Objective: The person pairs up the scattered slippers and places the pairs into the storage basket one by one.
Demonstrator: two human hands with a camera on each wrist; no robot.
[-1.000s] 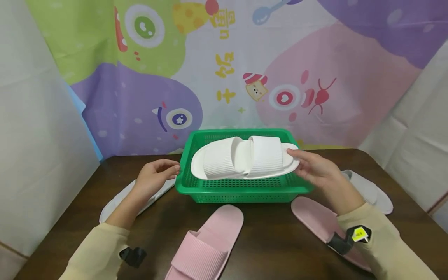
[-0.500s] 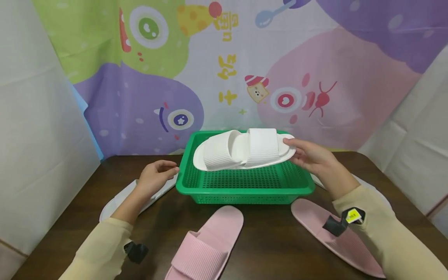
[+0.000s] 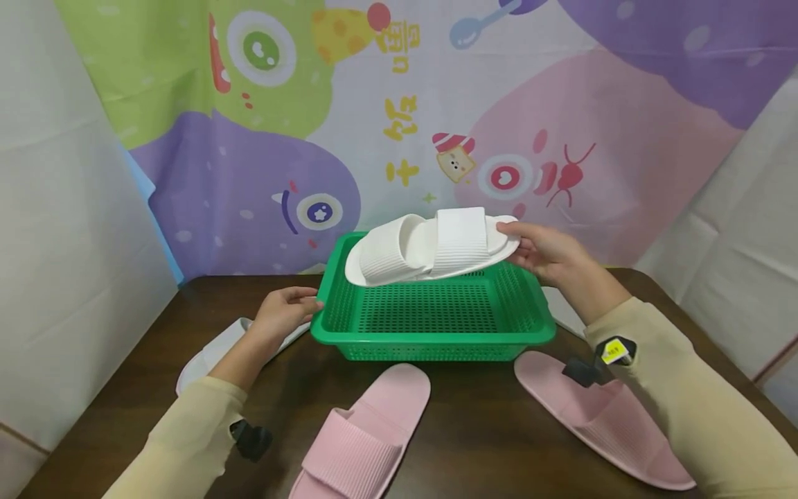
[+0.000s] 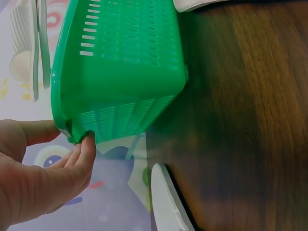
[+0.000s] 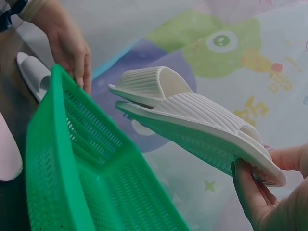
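Note:
My right hand (image 3: 551, 256) pinches a pair of white slippers (image 3: 414, 260) by the end at the right. The slippers are nested into each other, their ribbed straps side by side, and they tilt up toward that hand. In the head view they hang over the back part of a green plastic basket (image 3: 430, 338). From the right wrist view the soles (image 5: 202, 132) stand above the basket's inside, thumb on one face and fingers on the other. At the basket's left rim, my left hand (image 4: 53, 178) grips the edge between thumb and fingers.
Two pink slippers (image 3: 352, 450) (image 3: 605, 416) lie on the dark wooden table (image 3: 474, 430) in front of the basket. White slippers (image 3: 218, 350) (image 3: 564, 312) lie left and right, partly behind my arms. A cartoon-printed cloth (image 3: 399, 104) hangs behind.
My right hand has lifted the pair of white slippers up from the basket and slightly left, tilting it more. More of the basket's inside shows. The left hand stays at the rim.

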